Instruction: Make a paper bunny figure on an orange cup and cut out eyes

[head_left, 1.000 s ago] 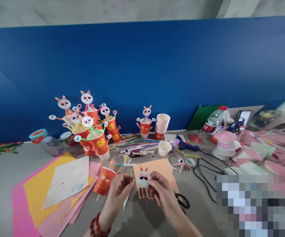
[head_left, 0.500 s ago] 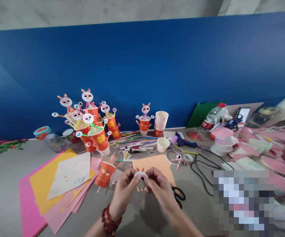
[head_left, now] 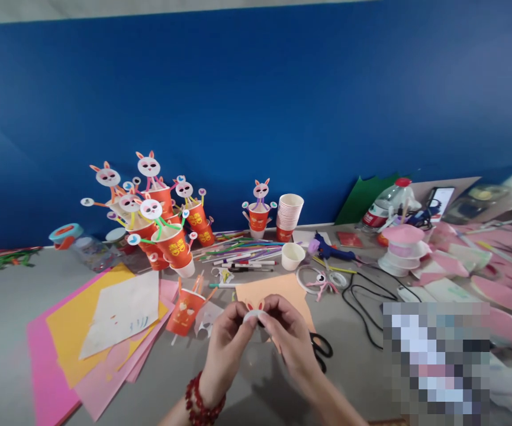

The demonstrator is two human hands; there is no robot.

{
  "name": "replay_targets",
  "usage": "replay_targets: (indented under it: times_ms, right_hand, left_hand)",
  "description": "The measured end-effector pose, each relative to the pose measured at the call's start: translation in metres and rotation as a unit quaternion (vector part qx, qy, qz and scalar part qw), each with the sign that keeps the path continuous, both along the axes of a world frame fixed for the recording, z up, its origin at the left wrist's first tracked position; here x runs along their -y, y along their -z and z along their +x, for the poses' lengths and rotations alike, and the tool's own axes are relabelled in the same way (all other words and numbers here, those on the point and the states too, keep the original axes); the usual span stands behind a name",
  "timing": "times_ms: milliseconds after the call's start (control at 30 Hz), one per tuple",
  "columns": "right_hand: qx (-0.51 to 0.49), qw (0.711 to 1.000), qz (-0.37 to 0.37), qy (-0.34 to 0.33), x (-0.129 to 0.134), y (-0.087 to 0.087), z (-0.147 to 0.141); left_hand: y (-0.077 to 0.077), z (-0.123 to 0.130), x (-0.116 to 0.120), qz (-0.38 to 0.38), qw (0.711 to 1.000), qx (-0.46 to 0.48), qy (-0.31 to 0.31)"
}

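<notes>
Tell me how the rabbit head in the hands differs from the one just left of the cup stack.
The held rabbit head is pinched between left hand and right hand; the mounted rabbit head stands on purple stems above a red cup. The held rabbit head is partly covered by the hands; the mounted rabbit head shows its whole face, dark eyes included. Both are white with two pointed ears.

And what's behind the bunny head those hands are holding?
Peach paper shows behind the bunny head. The left hand and right hand cover part of that paper; anything hidden there can't be seen.
</notes>
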State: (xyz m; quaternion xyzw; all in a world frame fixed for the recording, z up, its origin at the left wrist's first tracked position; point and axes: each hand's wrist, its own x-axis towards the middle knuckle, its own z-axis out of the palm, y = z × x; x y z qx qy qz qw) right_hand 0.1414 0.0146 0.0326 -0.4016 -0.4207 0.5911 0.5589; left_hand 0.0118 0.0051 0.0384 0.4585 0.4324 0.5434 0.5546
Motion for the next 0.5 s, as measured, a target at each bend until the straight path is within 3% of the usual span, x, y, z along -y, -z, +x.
replay_targets:
  times_ms: [500]
  right_hand:
    - [-0.012,1.0,-0.023,0.015,0.0008,-0.0049,-0.0031]
  left_hand:
    - [0.0043,0.0008,0.0035,0.003,1.0,0.018,-0.003]
